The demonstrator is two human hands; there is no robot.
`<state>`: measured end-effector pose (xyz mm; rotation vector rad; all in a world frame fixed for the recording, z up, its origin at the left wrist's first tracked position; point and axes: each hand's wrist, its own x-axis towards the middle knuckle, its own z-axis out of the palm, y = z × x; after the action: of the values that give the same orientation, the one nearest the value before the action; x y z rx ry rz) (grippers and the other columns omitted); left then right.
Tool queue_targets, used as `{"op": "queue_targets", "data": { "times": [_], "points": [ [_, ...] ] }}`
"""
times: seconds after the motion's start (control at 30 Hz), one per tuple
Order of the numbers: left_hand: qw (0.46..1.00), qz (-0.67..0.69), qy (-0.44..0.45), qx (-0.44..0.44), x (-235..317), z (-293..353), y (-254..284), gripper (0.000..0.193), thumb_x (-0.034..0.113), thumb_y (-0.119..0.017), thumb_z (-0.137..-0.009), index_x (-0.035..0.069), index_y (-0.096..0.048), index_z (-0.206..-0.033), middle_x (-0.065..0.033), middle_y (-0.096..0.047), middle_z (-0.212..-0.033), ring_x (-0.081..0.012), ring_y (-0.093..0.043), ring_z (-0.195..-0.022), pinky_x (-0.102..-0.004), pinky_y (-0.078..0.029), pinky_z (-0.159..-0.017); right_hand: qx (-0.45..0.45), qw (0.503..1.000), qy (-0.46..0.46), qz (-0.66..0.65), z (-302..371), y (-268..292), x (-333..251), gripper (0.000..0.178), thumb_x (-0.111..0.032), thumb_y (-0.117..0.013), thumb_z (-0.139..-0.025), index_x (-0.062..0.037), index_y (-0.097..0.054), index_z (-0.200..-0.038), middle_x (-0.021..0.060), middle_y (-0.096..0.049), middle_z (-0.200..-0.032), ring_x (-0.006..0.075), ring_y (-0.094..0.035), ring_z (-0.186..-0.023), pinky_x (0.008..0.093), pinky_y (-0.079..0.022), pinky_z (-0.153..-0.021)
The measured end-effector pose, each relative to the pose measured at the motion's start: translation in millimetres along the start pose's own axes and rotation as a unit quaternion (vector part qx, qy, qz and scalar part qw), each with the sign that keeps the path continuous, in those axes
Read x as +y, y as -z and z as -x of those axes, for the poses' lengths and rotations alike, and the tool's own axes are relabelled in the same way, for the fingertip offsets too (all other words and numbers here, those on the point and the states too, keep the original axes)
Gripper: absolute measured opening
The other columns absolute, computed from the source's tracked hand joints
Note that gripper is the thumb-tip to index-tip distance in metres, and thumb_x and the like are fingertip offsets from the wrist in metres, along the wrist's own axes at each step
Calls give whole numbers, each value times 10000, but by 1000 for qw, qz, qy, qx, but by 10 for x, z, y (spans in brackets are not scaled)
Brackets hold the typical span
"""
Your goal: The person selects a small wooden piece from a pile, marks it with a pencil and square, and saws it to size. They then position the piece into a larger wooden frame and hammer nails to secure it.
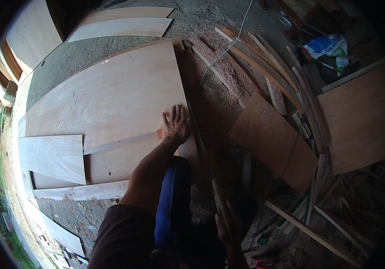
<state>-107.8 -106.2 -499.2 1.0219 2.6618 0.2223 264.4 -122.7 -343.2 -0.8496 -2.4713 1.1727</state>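
My left hand [176, 126] lies with its fingers spread on a large pale plywood sheet [111, 89], close to its right edge. Under that palm, the end of a narrow wooden batten [125, 142] shows along the sheet's near edge. Lower down and in shade, my right hand [226, 226] is closed around a long, narrow piece [220, 202] that looks like a wooden strip. Its upper part runs up beside the sheet's right edge; shadow hides its full shape. A smaller plywood piece [53, 157] rests over the sheet's left front part.
Wooden strips [264, 67] and shavings [235, 83] lie on the ground at the right. Brown boards [277, 143] lie nearby, with offcuts [320, 233] at the lower right. A blue and white bag [329, 49] sits far right. Curved plywood pieces [120, 28] lie at the back.
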Motion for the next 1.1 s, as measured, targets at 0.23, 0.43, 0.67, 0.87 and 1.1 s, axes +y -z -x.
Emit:
{"op": "queue_targets", "data": {
  "times": [0.23,0.43,0.67,0.87,1.1],
  "points": [
    [1000,8,-9,25,42,-40,-67,650,387,-290,-1019,18,-234,-1550,-144,-166,-1645,-292,-101,-1534,-625,-71,-1192,16,998,-26,-46,-859,-347,36,488,-198,-630,-933,0,-538,-1369,169,-622,-1299,334,-633,-1113,410,-484,-965],
    [1000,0,5,16,-28,-16,-48,653,394,-291,-1016,24,-235,-1552,-150,-169,-1643,-308,-116,-1530,-623,-69,-1194,60,996,71,-4,-702,-317,41,490,-216,-606,-941,-17,-529,-1383,211,-593,-1322,353,-614,-1146,427,-470,-991],
    [1000,9,-9,19,77,23,-50,640,368,-296,-1017,15,-240,-1548,-167,-172,-1639,-320,-125,-1527,-611,-80,-1198,-66,996,-56,7,-296,5,-165,542,-141,-621,-891,-75,-518,-1419,152,-590,-1355,316,-660,-1069,363,-543,-844],
    [999,15,-6,37,-9,-21,-87,656,385,-322,-1007,18,-250,-1546,-167,-187,-1636,-329,-139,-1523,-630,-67,-1188,76,996,48,9,-1052,-495,72,501,-220,-693,-914,-26,-558,-1356,150,-653,-1184,286,-636,-1090,401,-490,-932],
    [999,16,-8,49,-14,-31,-132,647,378,-309,-1013,6,-253,-1539,-171,-187,-1634,-326,-128,-1525,-624,-77,-1192,-59,995,-71,22,-5,76,-165,447,-204,-559,-954,-65,-560,-1379,158,-599,-1345,304,-680,-970,381,-544,-800]
  ]
}}
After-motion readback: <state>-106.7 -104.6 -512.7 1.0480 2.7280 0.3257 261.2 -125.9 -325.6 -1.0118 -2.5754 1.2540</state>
